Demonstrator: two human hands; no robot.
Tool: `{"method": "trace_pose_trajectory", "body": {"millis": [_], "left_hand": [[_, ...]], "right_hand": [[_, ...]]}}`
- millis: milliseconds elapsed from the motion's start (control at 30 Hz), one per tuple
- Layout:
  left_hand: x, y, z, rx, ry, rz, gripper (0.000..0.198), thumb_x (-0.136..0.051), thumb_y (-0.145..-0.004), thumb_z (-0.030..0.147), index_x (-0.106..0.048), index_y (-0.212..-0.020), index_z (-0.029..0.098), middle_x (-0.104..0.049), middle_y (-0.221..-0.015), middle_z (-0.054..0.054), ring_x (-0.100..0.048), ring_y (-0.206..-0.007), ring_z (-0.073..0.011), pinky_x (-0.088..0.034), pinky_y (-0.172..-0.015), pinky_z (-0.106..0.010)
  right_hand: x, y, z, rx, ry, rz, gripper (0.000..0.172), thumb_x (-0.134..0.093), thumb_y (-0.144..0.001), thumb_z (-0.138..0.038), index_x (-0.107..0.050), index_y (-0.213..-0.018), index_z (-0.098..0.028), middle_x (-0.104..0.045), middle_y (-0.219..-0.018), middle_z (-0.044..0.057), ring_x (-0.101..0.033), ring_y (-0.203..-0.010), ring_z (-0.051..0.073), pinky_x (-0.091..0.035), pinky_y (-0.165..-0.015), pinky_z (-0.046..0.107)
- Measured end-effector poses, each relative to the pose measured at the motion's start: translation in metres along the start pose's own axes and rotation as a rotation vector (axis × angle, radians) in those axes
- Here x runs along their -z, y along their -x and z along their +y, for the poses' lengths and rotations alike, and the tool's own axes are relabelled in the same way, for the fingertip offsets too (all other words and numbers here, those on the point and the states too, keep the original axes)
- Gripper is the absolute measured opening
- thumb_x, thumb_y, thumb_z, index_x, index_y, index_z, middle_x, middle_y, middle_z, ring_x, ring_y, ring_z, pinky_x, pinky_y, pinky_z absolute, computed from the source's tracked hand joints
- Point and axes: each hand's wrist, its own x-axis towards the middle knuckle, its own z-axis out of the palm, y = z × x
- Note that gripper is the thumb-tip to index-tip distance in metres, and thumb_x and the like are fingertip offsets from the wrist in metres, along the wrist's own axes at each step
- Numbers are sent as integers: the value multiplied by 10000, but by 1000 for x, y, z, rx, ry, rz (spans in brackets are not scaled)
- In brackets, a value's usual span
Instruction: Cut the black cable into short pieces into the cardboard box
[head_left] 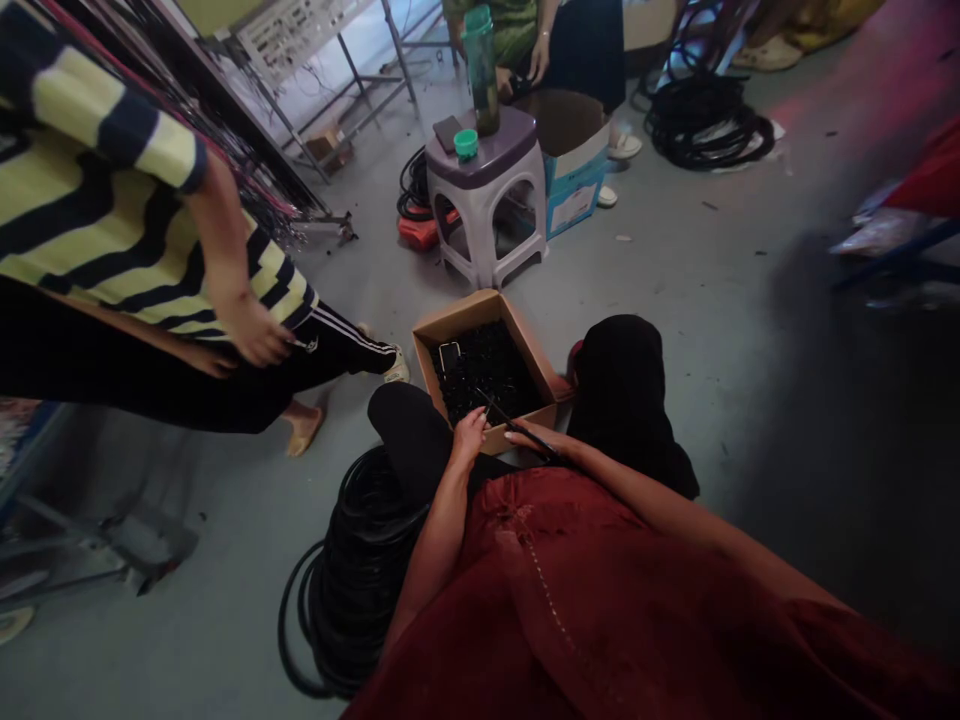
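Note:
Between my knees stands an open cardboard box (534,362), filled with many small black pieces (491,365). A phone-like rectangle with a light rim (448,357) lies on them. My left hand (470,432) is over the near edge of the box, its fingers pinched together; what they hold is too small to make out. My right hand (541,440) is closed around a slim black strip (517,424), which slants up and left past my left fingertips. I cannot tell whether it is cable or a tool. A large coil of black cable (360,570) lies beside my left leg.
Beyond the box, a plastic stool (484,165) carries a green bottle (481,75) and a green cap (466,145). A blue carton (576,190) stands beside it. Another cable coil (705,120) lies farther right. A person in a striped shirt (112,190) stands close on the left.

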Motion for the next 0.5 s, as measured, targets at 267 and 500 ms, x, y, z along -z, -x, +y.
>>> {"method": "trace_pose_trajectory", "body": {"millis": [267, 500], "left_hand": [[0, 2, 1, 4, -21, -40, 414, -475, -878, 253, -583, -1258, 128, -607, -717, -4, -410, -463, -35, -318, -471, -162], [1, 1, 0, 3, -38, -45, 406, -479, -876, 249, -595, -1246, 130, -611, -705, -1, -409, -462, -35, -316, -474, -163]], "right_hand": [[-3, -3, 7, -3, -2, 19, 474, -430, -901, -512, -527, -1158, -126, -621, -1029, 93, -564, -945, 222, -463, -815, 319], [-4, -5, 10, -24, 45, 29, 488, -447, -904, -475, -514, -1221, -111, -624, -1090, 107, -553, -970, 215, -447, -816, 293]]}}
